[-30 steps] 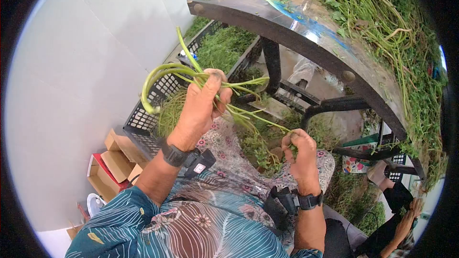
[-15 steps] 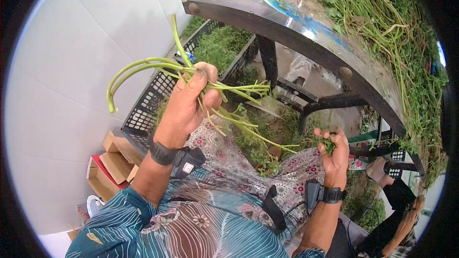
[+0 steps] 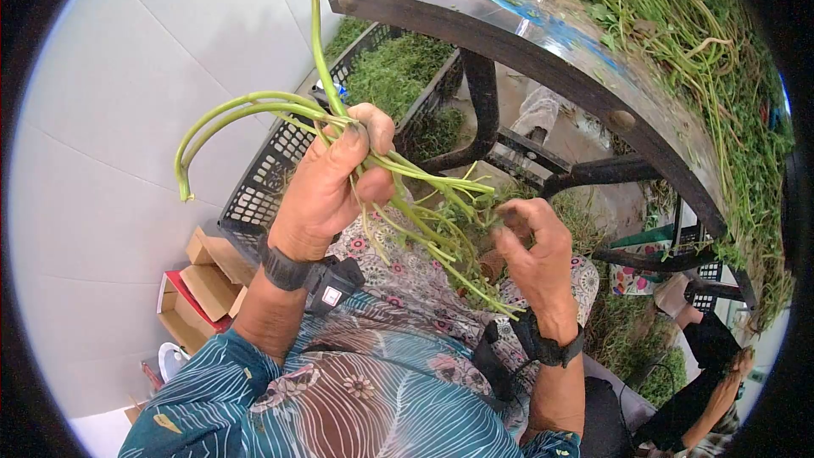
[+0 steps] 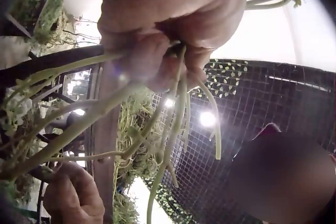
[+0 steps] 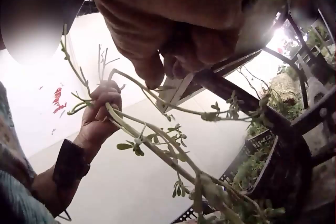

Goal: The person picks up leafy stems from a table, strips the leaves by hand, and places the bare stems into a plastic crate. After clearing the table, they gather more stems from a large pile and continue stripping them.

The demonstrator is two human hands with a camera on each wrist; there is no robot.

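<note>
A bundle of long leafy green stems (image 3: 415, 178) is gripped in my left hand (image 3: 335, 182), thumb pressed over them. Bare thick ends arch out to the left and one sticks up; thinner ends droop to the right. My right hand (image 3: 543, 254) is beside those drooping ends, its fingers bent and a gap showing between thumb and forefinger. In the right wrist view small rounded leaves (image 5: 181, 187) grow along the stems, and the right fingers (image 5: 149, 71) overlap one thin stem. From the left wrist the right hand (image 4: 73, 195) appears close to the stem ends.
A dark-edged table (image 3: 509, 42) stands at upper right with a heap of greens (image 3: 678, 42). Black plastic crates (image 3: 254, 203) holding greens stand by the wall. Cardboard boxes (image 3: 199, 288) lie at left. Another person's arm (image 3: 721, 399) shows at lower right.
My right hand moved right, away from the stems with leafy bits in its fingers, then came back left to them. The left hand shifted slightly left, still gripping the stems.
</note>
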